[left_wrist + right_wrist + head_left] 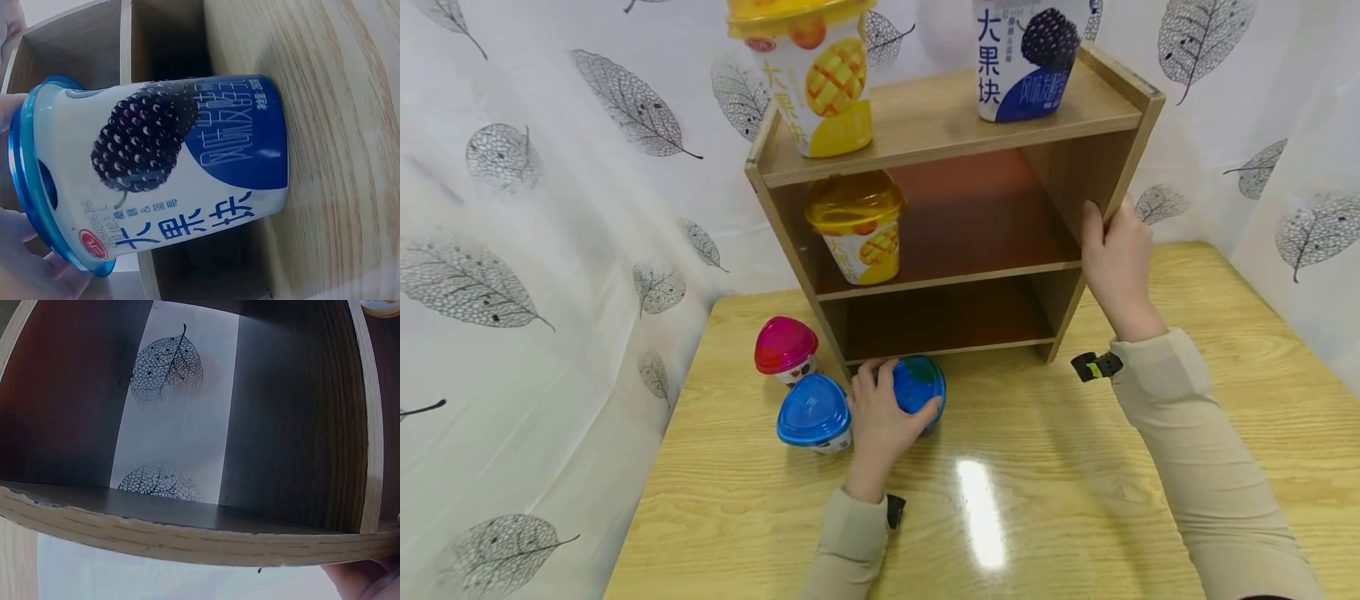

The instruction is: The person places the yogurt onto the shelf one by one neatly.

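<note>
My left hand (874, 421) grips a blue-lidded yogurt cup (919, 385) by its lid, thumb on one side and fingers on the other. In the left wrist view this cup (187, 150) shows a blackberry picture, with its base at the wood-grain tabletop, in front of the shelf's bottom opening. With the right hand (1120, 262) I hold the right side panel of a small wooden shelf (917, 112). The right wrist view looks into the shelf past its side panel edge (187, 539), with part of that hand at the lower right corner.
Left of the shelf stand another blue-lidded cup (814, 412) and a pink-lidded cup (786, 346). A yellow-lidded mango cup (859, 229) is on the middle level. On top are a larger-looking mango cup (820, 79) and a blackberry cup (1022, 58). A leaf-patterned sheet hangs behind.
</note>
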Available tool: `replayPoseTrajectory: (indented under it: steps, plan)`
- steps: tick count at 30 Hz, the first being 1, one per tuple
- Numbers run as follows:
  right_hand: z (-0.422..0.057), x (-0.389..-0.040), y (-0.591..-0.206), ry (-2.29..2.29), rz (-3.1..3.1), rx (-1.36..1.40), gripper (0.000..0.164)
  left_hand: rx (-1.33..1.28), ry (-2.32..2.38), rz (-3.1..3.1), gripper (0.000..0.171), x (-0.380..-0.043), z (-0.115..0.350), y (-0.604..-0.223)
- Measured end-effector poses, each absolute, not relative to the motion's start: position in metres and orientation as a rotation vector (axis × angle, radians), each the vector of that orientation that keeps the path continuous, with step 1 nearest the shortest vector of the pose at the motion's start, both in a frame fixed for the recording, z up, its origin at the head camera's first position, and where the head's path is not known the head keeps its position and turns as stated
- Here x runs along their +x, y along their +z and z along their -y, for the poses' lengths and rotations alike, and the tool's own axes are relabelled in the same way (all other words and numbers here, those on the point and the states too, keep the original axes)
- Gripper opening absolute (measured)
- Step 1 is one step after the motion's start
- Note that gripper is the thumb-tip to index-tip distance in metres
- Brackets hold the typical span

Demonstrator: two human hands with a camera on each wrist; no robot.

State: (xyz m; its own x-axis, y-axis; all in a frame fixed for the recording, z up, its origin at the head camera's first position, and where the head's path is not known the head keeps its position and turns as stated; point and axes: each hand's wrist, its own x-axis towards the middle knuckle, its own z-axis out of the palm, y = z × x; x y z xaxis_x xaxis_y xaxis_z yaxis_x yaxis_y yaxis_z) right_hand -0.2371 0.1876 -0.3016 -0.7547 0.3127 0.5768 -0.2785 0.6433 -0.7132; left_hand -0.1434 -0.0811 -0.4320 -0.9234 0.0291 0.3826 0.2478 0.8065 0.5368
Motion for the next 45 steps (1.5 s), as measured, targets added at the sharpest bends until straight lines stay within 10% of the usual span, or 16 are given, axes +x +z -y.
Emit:
replayPoseTrajectory:
  steps: [45]
  plan:
    - [-0.1874, -0.2379, -0.3015, 1.074, 2.162, -0.036, 0.039, -0.393, -0.644, 2.708, 0.055, -0.1424, 0.0824, -0.4307]
